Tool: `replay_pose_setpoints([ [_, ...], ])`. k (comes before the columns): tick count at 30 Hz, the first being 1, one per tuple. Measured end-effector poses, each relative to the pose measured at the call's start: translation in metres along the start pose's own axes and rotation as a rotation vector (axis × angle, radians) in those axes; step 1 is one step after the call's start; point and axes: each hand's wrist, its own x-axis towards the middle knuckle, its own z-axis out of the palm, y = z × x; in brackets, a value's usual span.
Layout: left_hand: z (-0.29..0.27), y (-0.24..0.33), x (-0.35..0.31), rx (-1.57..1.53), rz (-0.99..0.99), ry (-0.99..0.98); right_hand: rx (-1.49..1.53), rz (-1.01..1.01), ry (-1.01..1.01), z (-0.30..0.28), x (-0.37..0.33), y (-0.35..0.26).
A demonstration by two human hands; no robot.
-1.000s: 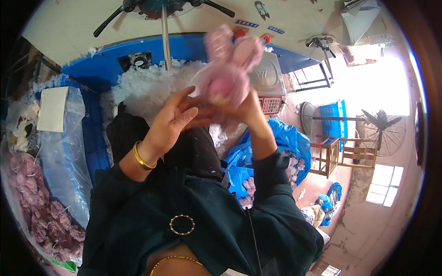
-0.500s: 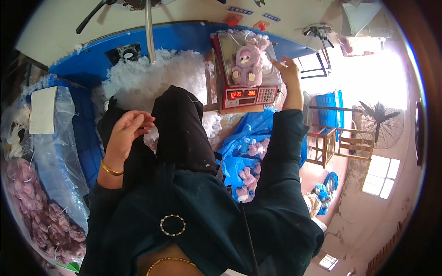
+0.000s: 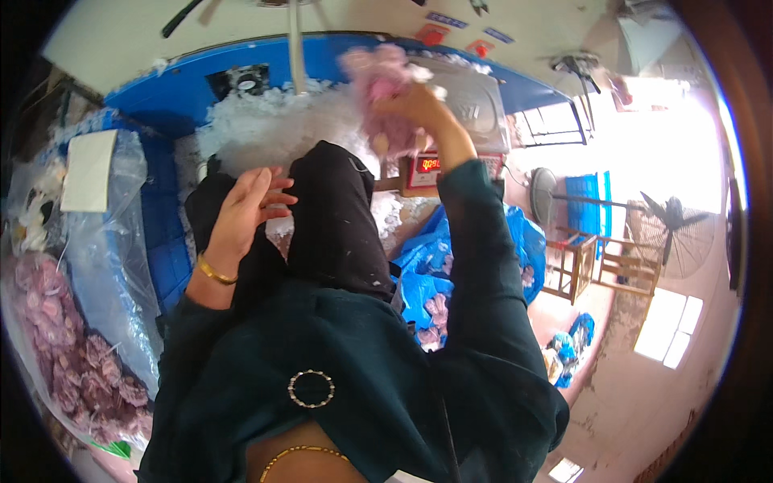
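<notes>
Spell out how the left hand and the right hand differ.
The left hand is empty with its fingers spread; the right hand grips a pink plush toy. A gold bracelet circles the left wrist, while none shows on the right. The left hand is near the knees; the right reaches farther forward, by the scale. Both are bare, with dark sleeves.

pink plush toy (image 3: 385, 85) blurred, partly covered by right grip (image 3: 422, 110), scale (image 3: 483, 105) partly hidden behind both, black handle (image 3: 182, 16) cut off above
</notes>
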Motion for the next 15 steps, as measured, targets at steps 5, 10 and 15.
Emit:
replay_pose_setpoints([
  [5,-0.023,-0.052,0.028,-0.201,0.208,-0.124,0.458,-0.601,-0.364,0.022,-0.096,-0.13],
  [10,-0.014,0.003,-0.01,-0.013,0.237,0.034,0.439,-0.553,-0.271,0.007,-0.127,-0.106],
  [15,-0.088,-0.011,-0.013,1.067,0.465,0.257,0.255,-0.238,-0.156,-0.015,-0.136,-0.019],
])
